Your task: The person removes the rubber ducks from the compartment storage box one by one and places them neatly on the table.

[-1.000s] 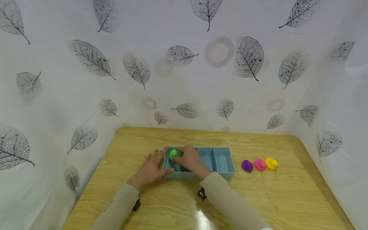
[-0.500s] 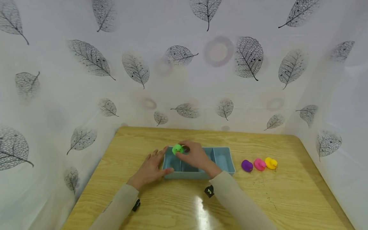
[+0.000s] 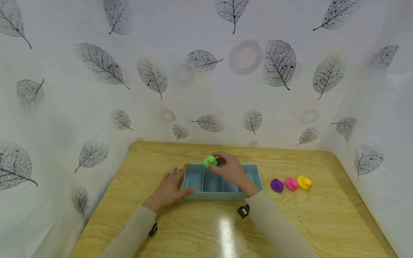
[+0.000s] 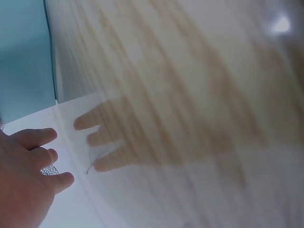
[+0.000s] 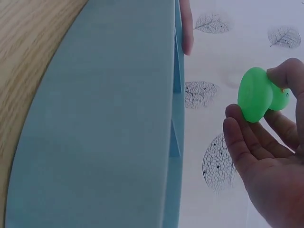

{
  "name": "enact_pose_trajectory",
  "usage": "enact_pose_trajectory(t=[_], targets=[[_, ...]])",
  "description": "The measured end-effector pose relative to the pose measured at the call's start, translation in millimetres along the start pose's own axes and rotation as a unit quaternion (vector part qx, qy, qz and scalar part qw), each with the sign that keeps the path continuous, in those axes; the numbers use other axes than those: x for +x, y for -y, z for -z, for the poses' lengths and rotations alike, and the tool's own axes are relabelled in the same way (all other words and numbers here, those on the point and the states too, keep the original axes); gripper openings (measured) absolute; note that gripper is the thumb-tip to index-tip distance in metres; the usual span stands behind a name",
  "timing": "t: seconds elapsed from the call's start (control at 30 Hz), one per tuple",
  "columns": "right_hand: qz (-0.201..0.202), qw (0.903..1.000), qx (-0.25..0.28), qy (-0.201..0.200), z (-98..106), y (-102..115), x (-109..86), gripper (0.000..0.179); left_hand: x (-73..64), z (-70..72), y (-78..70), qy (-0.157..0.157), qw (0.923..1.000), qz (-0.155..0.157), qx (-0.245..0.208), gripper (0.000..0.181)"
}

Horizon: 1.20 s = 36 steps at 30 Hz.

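Observation:
A green rubber duck [image 3: 210, 161] is pinched between the thumb and fingers of my right hand [image 3: 230, 169], held above the back rim of a blue divided box [image 3: 213, 196]. The right wrist view shows the green duck [image 5: 255, 95] from its flat underside, clear of the box wall [image 5: 104, 114]. My left hand [image 3: 167, 190] rests at the box's left end, fingers spread and thumb on the front left rim. In the left wrist view the left hand [image 4: 28, 175] has its fingers extended beside the box's corner.
Right of the box, a purple duck [image 3: 277, 185], a pink duck [image 3: 292, 184] and a yellow duck [image 3: 304, 182] sit in a row on the wooden table [image 3: 180, 229]. A leaf-printed white curtain [image 3: 206, 93] encloses the table's back and sides.
My right hand has lifted the green duck out of the box's leftmost compartment and carried it up and to the right. The left hand has stayed in place.

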State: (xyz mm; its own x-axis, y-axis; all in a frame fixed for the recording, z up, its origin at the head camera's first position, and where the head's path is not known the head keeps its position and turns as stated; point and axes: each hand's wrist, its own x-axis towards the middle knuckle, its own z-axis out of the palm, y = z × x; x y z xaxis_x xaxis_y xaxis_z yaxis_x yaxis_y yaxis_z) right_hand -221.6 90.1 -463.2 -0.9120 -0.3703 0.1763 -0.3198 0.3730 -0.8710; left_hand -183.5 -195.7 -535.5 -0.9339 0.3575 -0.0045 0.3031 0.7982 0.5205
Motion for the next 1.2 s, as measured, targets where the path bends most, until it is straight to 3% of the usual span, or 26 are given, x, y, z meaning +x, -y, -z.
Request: enact_pose_trajectory(t=[0.43, 1.2], targets=[[0.017, 0.9993, 0.01, -0.031, 45, -11, -17.1, 0.042, -0.2, 0.2, 1.7, 0.002, 1.0, -0.005, -0.006, 0.103], [-0.002, 0.9941, -0.049, -0.097, 123, -54, -63.1, 0.04, -0.1, 0.2, -1.4, -0.001, 1.0, -0.008, 0.002, 0.104]])
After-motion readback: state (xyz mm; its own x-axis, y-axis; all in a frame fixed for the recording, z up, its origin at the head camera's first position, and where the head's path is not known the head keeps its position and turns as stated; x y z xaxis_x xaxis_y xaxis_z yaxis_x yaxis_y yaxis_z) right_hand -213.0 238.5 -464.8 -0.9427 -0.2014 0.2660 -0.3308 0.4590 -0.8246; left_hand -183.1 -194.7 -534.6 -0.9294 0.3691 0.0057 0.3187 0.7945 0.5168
